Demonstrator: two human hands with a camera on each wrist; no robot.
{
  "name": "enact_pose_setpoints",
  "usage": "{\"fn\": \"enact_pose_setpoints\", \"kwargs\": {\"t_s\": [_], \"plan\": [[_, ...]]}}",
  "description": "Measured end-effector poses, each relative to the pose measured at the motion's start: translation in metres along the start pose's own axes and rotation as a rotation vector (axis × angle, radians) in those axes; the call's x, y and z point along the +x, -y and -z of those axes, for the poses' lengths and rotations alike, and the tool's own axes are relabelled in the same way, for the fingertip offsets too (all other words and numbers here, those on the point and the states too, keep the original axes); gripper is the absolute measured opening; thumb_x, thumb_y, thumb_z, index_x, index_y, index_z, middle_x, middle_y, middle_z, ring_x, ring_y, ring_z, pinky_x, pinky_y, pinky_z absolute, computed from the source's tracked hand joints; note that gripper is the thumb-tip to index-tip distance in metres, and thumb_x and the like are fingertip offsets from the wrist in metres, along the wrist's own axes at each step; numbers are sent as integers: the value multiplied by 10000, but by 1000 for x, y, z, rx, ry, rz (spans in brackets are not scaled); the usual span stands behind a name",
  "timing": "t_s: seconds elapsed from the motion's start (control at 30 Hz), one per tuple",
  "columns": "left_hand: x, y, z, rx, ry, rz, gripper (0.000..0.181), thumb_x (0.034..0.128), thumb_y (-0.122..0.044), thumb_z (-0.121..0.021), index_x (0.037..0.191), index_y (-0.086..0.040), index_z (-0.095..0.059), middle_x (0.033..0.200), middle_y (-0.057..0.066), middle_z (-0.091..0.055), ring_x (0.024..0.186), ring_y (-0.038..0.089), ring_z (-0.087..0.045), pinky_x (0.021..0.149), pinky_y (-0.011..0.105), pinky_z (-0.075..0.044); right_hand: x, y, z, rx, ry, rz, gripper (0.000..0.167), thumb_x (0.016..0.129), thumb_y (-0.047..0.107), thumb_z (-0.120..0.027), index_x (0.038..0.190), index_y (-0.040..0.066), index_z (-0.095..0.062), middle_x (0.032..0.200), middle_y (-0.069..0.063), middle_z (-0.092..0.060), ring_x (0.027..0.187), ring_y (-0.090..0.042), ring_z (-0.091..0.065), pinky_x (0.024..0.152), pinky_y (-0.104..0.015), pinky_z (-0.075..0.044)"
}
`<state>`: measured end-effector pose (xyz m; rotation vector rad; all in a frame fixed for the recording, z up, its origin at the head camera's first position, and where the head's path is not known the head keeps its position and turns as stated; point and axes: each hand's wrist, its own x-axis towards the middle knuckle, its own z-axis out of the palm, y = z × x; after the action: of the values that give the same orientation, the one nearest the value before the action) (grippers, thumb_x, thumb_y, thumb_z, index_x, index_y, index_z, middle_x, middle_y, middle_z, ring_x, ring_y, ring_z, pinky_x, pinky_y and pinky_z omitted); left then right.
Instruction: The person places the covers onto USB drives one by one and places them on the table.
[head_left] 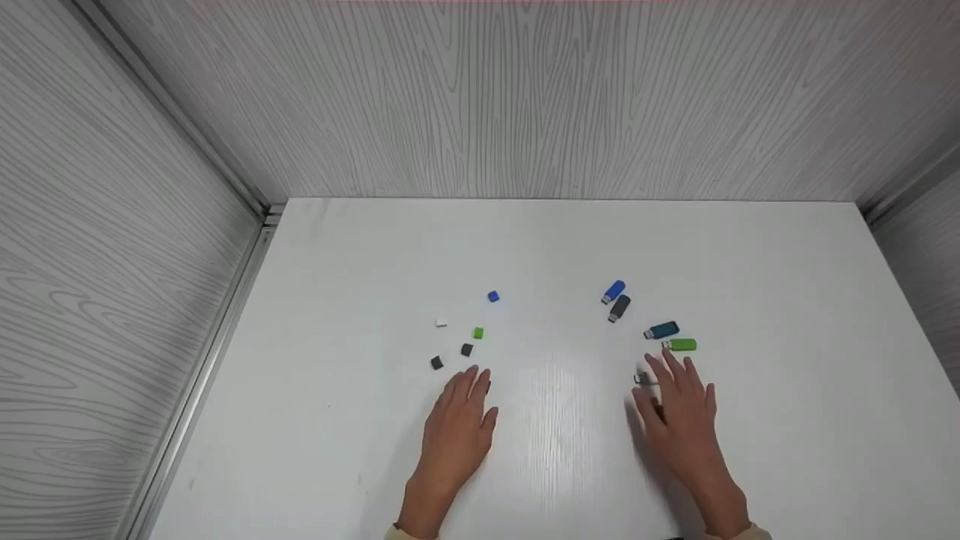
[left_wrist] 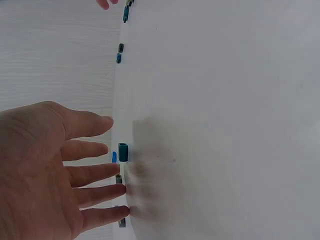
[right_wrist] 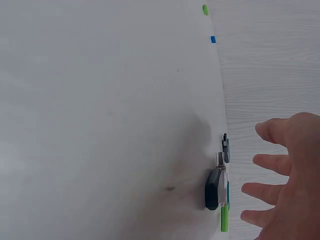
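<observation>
My left hand (head_left: 459, 439) hovers over the table with its fingers spread and holds nothing. Just beyond its fingertips lie small caps: two black ones (head_left: 437, 363) (head_left: 466, 349), a green cap (head_left: 478, 333), a white cap (head_left: 442, 322) and a blue cap (head_left: 493, 296). A teal cap (left_wrist: 123, 152) shows near the thumb in the left wrist view. My right hand (head_left: 681, 420), fingers extended, is above a white USB stick (head_left: 645, 378) and a black USB stick (right_wrist: 212, 189), both partly hidden in the head view. Beyond its fingertips is a green USB stick (head_left: 681, 344).
A teal USB stick (head_left: 662, 330), a dark grey USB stick (head_left: 619, 308) and a blue USB stick (head_left: 613, 292) lie farther back on the right. The white table (head_left: 360, 255) is bounded by wood-grain panels (head_left: 525, 97) at the back and sides.
</observation>
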<state>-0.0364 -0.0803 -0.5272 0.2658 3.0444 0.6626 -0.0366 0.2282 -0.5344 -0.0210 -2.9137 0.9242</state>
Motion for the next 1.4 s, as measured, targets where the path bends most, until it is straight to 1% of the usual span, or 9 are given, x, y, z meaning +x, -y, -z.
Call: {"fn": "enact_pose_setpoints", "kwargs": {"t_s": [0.23, 0.4, 0.57, 0.8, 0.9, 1.03, 1.13, 1.27, 1.4], "plan": [[3, 1, 2, 32, -60, 1, 522, 977, -137, -736, 1461, -13, -584, 1454, 178, -629, 1391, 343, -573, 1120, 499, -512, 7, -6, 4, -23, -39, 34, 515, 1057, 208, -589, 1532, 35, -490, 1619, -277, -427, 1544, -546, -264, 1164, -850, -126], [4, 1, 2, 37, -71, -5, 515, 955, -87, -754, 1445, -29, -604, 1414, 154, -654, 1351, 314, -597, 1080, 468, -538, 11, -7, 8, -59, -36, 45, 471, 1067, 134, -532, 1517, -3, -499, 1582, -291, -460, 1525, -544, -303, 1149, -860, -154], [8, 2, 3, 28, -70, 3, 472, 957, -68, -746, 1413, -27, -631, 1396, 139, -668, 1336, 297, -607, 1051, 455, -550, 17, -6, 9, -72, -44, 60, 459, 1071, 125, -511, 1506, -19, -505, 1559, -298, -477, 1511, -535, -331, 1134, -869, -171], [10, 4, 4, 6, -72, 25, 401, 954, -55, -744, 1348, -30, -676, 1371, 125, -690, 1314, 285, -625, 1033, 445, -559, 25, -8, 11, -60, 3, 39, 477, 1071, 109, -517, 1530, -12, -475, 1579, -301, -446, 1530, -522, -298, 1156, -861, -135], [10, 4, 4, 18, -77, 23, 391, 950, -63, -753, 1333, -35, -684, 1362, 121, -693, 1310, 285, -625, 1027, 445, -563, 28, -8, 11, -50, 5, 47, 473, 1073, 102, -519, 1533, -1, -479, 1577, -312, -449, 1531, -538, -297, 1157, -861, -127], [11, 5, 5, 37, -86, 15, 381, 946, -73, -764, 1318, -44, -688, 1362, 117, -688, 1313, 285, -618, 1035, 444, -559, 34, -8, 11, -60, -7, 67, 455, 1075, 100, -521, 1519, 1, -500, 1566, -329, -463, 1522, -566, -305, 1156, -856, -151], [10, 5, 4, 39, -89, 12, 381, 942, -75, -772, 1312, -48, -688, 1365, 114, -685, 1314, 280, -616, 1044, 436, -554, 38, -11, 11, -54, -24, 89, 441, 1074, 90, -523, 1501, -22, -514, 1552, -339, -477, 1502, -576, -331, 1176, -813, -204], [10, 5, 3, 30, -90, 16, 377, 942, -80, -774, 1308, -51, -691, 1362, 110, -686, 1312, 275, -617, 1048, 434, -551, 44, -17, 13, -16, -30, 109, 427, 1085, 90, -499, 1489, -48, -516, 1546, -342, -472, 1483, -573, -351, 1201, -739, -260], [11, 9, 2, 4, -101, 26, 362, 940, -82, -774, 1294, -61, -702, 1347, 92, -693, 1299, 265, -620, 1022, 425, -551, 52, -21, 15, 19, -22, 84, 440, 1092, 95, -472, 1505, -53, -498, 1558, -337, -451, 1486, -545, -353, 1216, -709, -254]]}}
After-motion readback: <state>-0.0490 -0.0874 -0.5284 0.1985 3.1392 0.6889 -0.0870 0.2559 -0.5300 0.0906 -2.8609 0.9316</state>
